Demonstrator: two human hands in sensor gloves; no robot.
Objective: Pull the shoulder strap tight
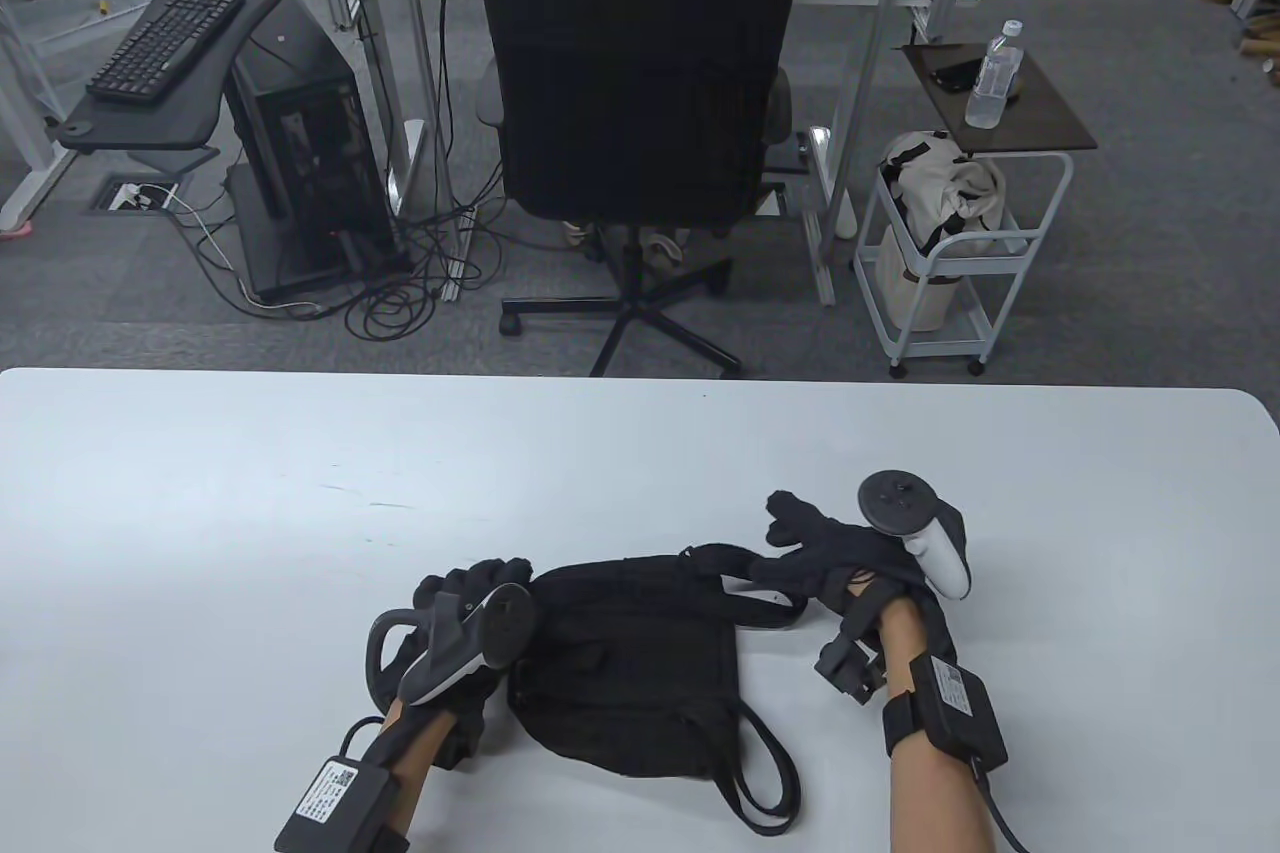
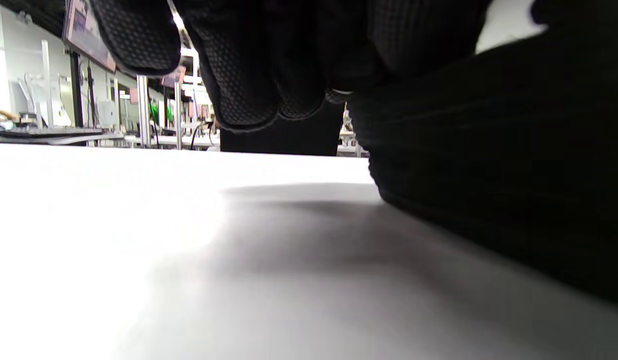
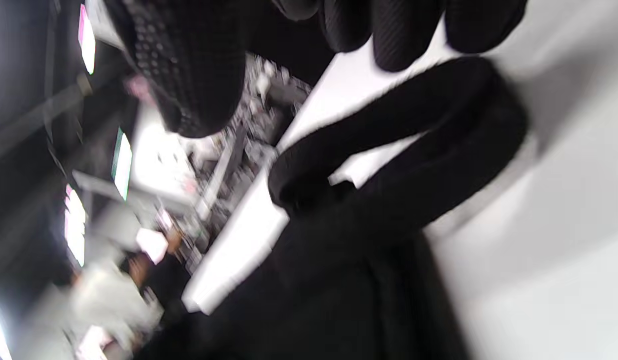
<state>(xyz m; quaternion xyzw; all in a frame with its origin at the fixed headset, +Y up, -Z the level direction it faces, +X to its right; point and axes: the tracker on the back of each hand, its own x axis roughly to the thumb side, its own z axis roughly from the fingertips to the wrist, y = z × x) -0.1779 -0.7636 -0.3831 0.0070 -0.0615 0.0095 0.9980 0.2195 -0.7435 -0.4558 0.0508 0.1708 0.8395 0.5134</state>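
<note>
Table view: black bag (image 1: 625, 668) lies flat on the white table (image 1: 200, 513) between the hands. Left hand (image 1: 470, 618) rests at the bag's left edge; grip not visible, cannot tell. Right hand (image 1: 850, 558) sits at the shoulder strap (image 1: 735, 578) on the bag's upper right, fingers spread, apparently not gripping. Risks: a pull with loose fingers slips off the strap; if the left hand isn't pinning, the whole bag slides rather than tightening.

It was an office or lab workspace: beyond the white table (image 1: 300, 453) stood a black swivel chair (image 1: 632, 73), with a keyboard (image 1: 165, 43) and computer tower (image 1: 305, 143) left of it, tangled cables (image 1: 420, 263) on grey carpet.
</note>
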